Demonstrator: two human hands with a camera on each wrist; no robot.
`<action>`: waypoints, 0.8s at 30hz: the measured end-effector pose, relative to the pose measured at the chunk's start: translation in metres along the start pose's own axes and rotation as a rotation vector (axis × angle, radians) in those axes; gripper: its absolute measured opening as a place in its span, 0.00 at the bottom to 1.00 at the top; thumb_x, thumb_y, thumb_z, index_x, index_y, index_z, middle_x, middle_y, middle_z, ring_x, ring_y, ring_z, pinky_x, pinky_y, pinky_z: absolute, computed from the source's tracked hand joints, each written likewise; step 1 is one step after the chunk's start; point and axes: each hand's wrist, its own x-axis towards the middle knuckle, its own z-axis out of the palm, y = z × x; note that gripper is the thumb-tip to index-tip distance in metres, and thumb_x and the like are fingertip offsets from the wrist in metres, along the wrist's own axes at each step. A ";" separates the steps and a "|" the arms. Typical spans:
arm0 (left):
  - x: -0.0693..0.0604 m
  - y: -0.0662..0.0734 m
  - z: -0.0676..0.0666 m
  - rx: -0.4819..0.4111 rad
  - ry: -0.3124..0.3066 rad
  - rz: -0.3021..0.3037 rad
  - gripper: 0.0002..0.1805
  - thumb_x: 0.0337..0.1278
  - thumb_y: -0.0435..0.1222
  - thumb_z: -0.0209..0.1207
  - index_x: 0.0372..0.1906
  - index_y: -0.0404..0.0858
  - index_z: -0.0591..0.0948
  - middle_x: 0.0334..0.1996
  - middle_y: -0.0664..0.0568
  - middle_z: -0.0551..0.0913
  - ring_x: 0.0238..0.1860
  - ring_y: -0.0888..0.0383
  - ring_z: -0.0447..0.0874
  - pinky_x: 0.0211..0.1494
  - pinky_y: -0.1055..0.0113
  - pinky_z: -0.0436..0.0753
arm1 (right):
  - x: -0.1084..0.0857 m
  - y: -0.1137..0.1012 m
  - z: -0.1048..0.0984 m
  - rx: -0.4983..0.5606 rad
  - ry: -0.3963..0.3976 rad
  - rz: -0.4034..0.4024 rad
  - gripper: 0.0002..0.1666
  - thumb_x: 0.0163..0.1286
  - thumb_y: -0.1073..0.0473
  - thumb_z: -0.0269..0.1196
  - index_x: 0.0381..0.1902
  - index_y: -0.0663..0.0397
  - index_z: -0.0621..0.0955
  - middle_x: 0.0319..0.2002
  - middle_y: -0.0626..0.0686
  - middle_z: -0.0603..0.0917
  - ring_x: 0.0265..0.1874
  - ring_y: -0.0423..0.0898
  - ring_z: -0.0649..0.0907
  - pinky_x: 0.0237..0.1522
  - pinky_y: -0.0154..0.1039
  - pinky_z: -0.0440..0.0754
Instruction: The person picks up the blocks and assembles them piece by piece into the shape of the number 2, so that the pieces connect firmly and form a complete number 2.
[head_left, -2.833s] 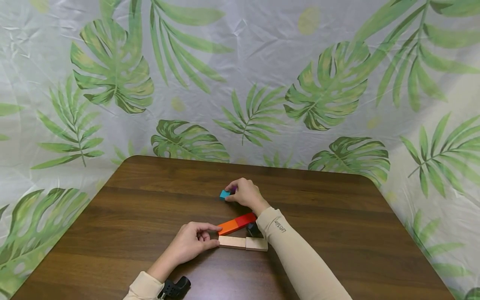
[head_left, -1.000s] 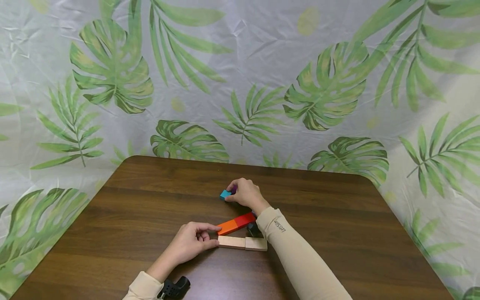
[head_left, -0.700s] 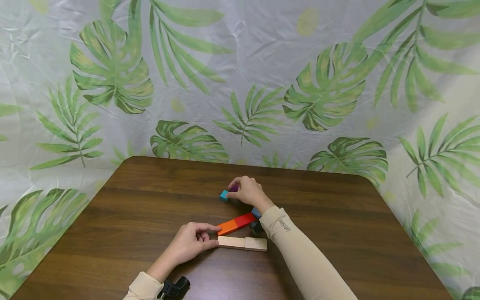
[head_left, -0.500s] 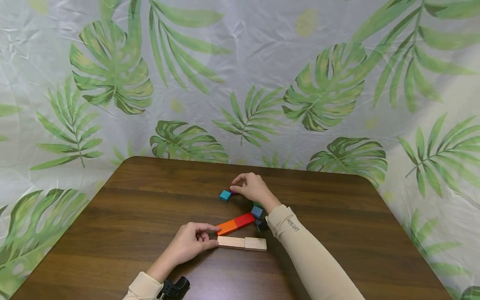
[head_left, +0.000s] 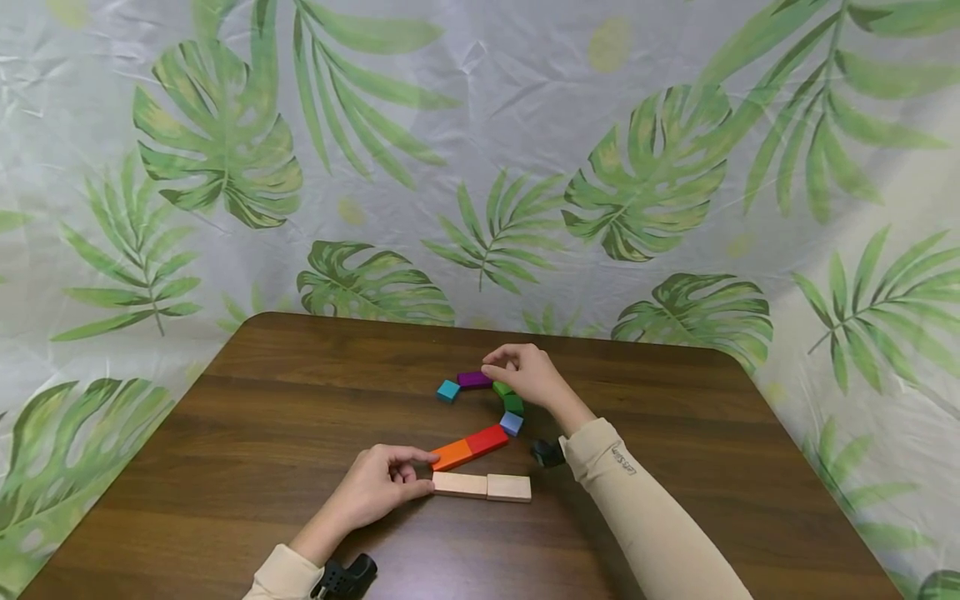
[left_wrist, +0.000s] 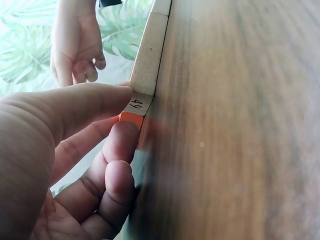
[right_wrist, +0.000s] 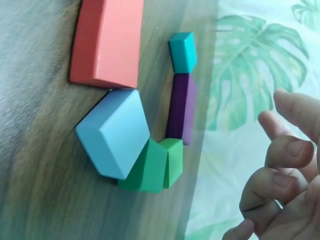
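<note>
My left hand [head_left: 378, 486] lies at the left ends of two rows of wooden blocks. Its thumb touches the plain block [head_left: 460, 484], and its index finger touches the orange block [head_left: 452, 455]; the other fingers are bent. My right hand [head_left: 534, 377] hovers loosely bent at the right of the purple block [head_left: 474, 380], holding nothing. A curved row runs from the red block [head_left: 487, 442] through the light blue block [head_left: 512, 423], dark green block [head_left: 513, 404] and light green block [right_wrist: 173, 162] to the purple block and the turquoise block [head_left: 448, 390].
A second plain block [head_left: 509, 488] continues the front row to the right. Black wrist devices show by the left wrist [head_left: 345, 577] and the right wrist [head_left: 547, 452]. Behind the brown table [head_left: 300, 375] hangs a leaf-patterned cloth [head_left: 487, 167].
My right hand has let go of the purple block and moved right, away from the turquoise block. The green, light blue and purple blocks now show. My left hand stays put.
</note>
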 end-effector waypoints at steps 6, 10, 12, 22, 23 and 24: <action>0.000 -0.003 -0.001 -0.017 -0.007 -0.006 0.17 0.59 0.40 0.77 0.53 0.44 0.92 0.23 0.59 0.82 0.22 0.68 0.71 0.28 0.73 0.70 | -0.012 0.004 -0.006 -0.006 -0.003 -0.012 0.17 0.78 0.48 0.68 0.55 0.52 0.89 0.16 0.44 0.68 0.16 0.42 0.64 0.24 0.35 0.64; -0.002 -0.005 -0.003 -0.020 -0.010 -0.014 0.17 0.60 0.40 0.76 0.54 0.44 0.92 0.24 0.59 0.82 0.22 0.68 0.70 0.27 0.74 0.69 | -0.020 0.007 -0.009 0.016 -0.014 -0.009 0.19 0.78 0.49 0.68 0.57 0.54 0.89 0.16 0.44 0.68 0.16 0.42 0.63 0.25 0.35 0.64; -0.002 -0.006 -0.005 -0.015 -0.009 -0.017 0.17 0.61 0.40 0.76 0.54 0.44 0.92 0.24 0.59 0.82 0.22 0.68 0.70 0.26 0.74 0.69 | -0.025 0.009 -0.012 0.034 -0.015 -0.003 0.18 0.78 0.49 0.68 0.57 0.53 0.89 0.15 0.44 0.67 0.16 0.42 0.63 0.25 0.35 0.64; -0.006 -0.004 -0.026 0.077 0.025 -0.001 0.20 0.64 0.38 0.74 0.59 0.41 0.89 0.25 0.60 0.82 0.24 0.66 0.75 0.28 0.72 0.72 | -0.054 0.020 -0.032 0.062 -0.003 -0.005 0.17 0.79 0.50 0.67 0.58 0.52 0.88 0.18 0.45 0.68 0.18 0.41 0.61 0.25 0.35 0.62; -0.007 -0.003 -0.028 0.096 0.035 0.003 0.20 0.64 0.38 0.74 0.59 0.41 0.89 0.25 0.61 0.82 0.25 0.66 0.76 0.29 0.72 0.73 | -0.057 0.021 -0.034 0.055 0.001 -0.009 0.17 0.79 0.50 0.68 0.58 0.52 0.88 0.19 0.45 0.68 0.18 0.41 0.62 0.25 0.36 0.63; -0.007 -0.003 -0.031 0.111 0.045 0.006 0.20 0.64 0.38 0.74 0.59 0.41 0.89 0.26 0.61 0.82 0.27 0.66 0.77 0.30 0.72 0.73 | -0.059 0.022 -0.036 0.050 0.007 -0.014 0.18 0.78 0.50 0.68 0.58 0.53 0.88 0.19 0.45 0.69 0.18 0.41 0.62 0.26 0.36 0.63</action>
